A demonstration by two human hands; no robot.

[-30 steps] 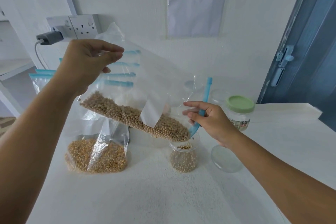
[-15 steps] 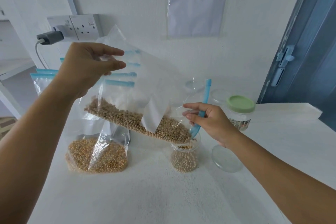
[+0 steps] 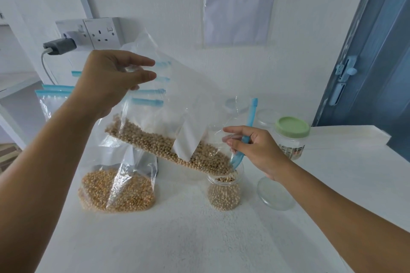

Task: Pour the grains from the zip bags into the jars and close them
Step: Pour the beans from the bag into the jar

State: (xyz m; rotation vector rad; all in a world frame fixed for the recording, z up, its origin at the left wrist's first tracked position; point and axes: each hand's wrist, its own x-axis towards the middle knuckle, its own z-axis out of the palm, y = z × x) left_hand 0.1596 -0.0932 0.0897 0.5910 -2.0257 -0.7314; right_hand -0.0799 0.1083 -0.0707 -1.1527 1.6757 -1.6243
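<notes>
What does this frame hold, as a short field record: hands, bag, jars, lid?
left hand: grips raised bag's bottom end
right hand: pinches bag's blue zip edge
bag: tilted, mouth over open jar
open jar: mostly full of grains
lid: clear, flat on table, right of open jar
second jar: green cap on

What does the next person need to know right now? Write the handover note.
Left hand grips the raised bottom of the tilted zip bag.
Right hand pinches its blue zip mouth over the open jar, which is mostly full of grains.
A clear lid lies beside the jar.
A green-lidded jar stands behind.
A second grain bag lies on the table, unpoured.
Left: finish pouring, close the jar, do the other bags.
</notes>
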